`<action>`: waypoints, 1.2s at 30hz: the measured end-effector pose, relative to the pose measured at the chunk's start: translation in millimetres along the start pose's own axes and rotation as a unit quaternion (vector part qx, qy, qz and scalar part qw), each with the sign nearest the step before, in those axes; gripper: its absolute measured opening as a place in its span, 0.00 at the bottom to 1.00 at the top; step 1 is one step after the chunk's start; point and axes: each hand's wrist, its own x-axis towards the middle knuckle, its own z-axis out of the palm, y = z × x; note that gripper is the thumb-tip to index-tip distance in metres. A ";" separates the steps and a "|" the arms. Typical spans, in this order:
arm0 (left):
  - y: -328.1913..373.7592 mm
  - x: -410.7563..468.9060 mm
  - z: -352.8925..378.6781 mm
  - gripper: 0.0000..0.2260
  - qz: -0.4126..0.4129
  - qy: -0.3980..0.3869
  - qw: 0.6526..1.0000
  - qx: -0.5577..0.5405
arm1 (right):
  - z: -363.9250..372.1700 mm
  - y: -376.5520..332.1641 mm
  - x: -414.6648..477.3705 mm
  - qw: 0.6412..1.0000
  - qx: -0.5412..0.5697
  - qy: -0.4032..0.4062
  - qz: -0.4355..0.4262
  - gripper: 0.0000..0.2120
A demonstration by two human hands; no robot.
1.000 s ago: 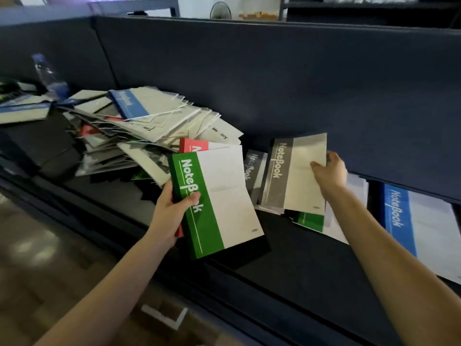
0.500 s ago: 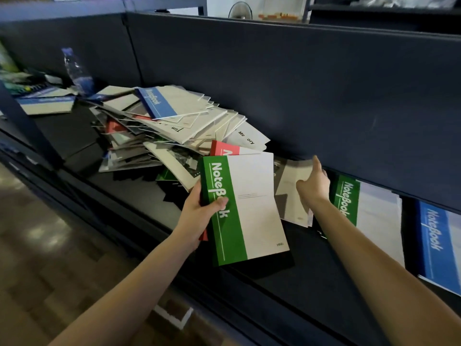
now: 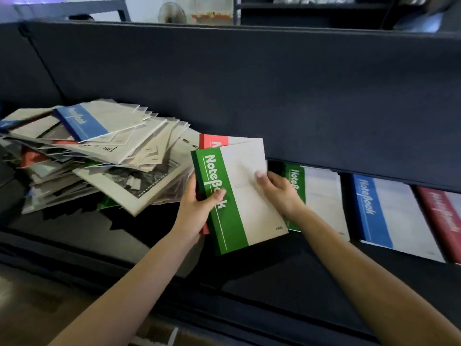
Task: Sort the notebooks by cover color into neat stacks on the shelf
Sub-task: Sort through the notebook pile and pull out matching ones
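As my left hand (image 3: pixel 197 208) clasps green notebook (image 3: pixel 239 196) and red notebook (image 3: pixel 214 143) together, right hand (image 3: pixel 280 193) pinching the green's edge, the red may ride onto the green stack (image 3: pixel 321 196).

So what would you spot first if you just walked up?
The bright green notebook in the middle, held by the left hand and right hand. Next, the big messy pile of notebooks at the left, then a green stack, a blue stack and a red stack lined up on the right.
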 end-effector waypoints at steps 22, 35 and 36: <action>-6.8 30.2 52.6 0.28 -0.012 0.017 0.998 -0.051 | -99.3 66.0 -22.9 0.956 -0.051 0.279 0.073 0.28; -6.8 30.0 57.9 0.30 -0.030 -0.012 0.999 -0.028 | -90.0 78.3 -14.7 0.941 -0.224 0.251 0.043 0.33; -6.6 30.0 65.2 0.29 -0.036 -0.020 0.999 -0.023 | -91.2 76.2 -18.2 0.945 -0.202 0.254 0.029 0.30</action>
